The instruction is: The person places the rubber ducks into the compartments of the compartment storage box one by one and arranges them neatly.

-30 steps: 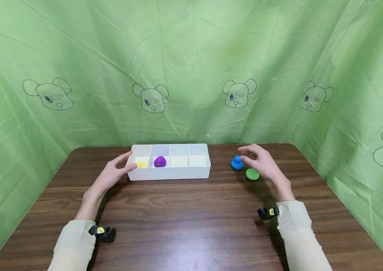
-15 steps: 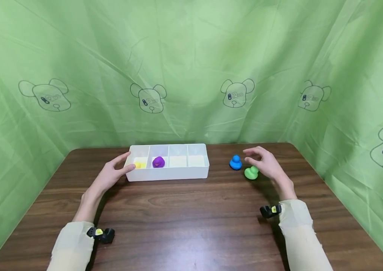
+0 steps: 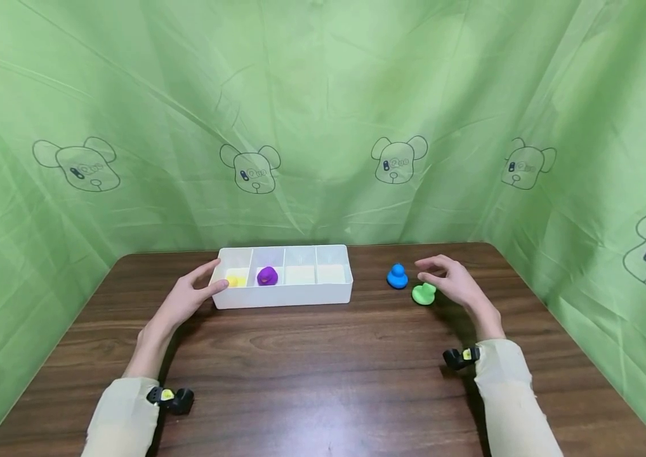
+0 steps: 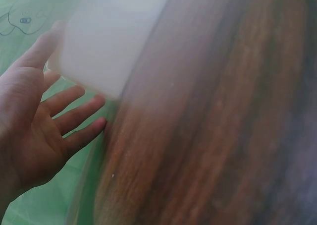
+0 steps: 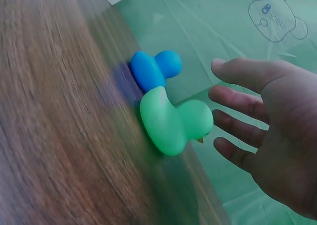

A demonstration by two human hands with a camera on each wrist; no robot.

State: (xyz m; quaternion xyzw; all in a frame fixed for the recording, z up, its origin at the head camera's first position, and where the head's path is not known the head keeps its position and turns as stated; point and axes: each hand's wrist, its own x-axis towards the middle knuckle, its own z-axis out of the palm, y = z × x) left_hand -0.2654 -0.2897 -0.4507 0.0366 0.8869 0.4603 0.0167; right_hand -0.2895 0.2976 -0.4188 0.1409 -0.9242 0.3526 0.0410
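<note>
My left hand (image 3: 180, 301) rests at the left end of the white four-compartment box (image 3: 284, 295), thumb by the front left corner and index finger on the end wall. In the left wrist view the fingers of this hand (image 4: 44, 121) are spread beside the box (image 4: 109, 41). A yellow piece (image 3: 234, 281) lies in the leftmost compartment, a purple duck (image 3: 267, 276) in the one beside it. My right hand (image 3: 460, 289) hovers just right of a green duck (image 3: 422, 294), holding nothing; a blue duck (image 3: 397, 277) stands left of the green one. The right wrist view shows a gap between fingers and green duck (image 5: 166, 123).
The brown wooden table (image 3: 300, 368) carries the box near its back edge. A green curtain (image 3: 323, 127) printed with bear heads hangs behind the table and at both sides. Each wrist wears a small black device.
My right hand has moved right, away from the blue duck, and more of the green duck shows. The left hand stays at the box, and the head view has shifted slightly.
</note>
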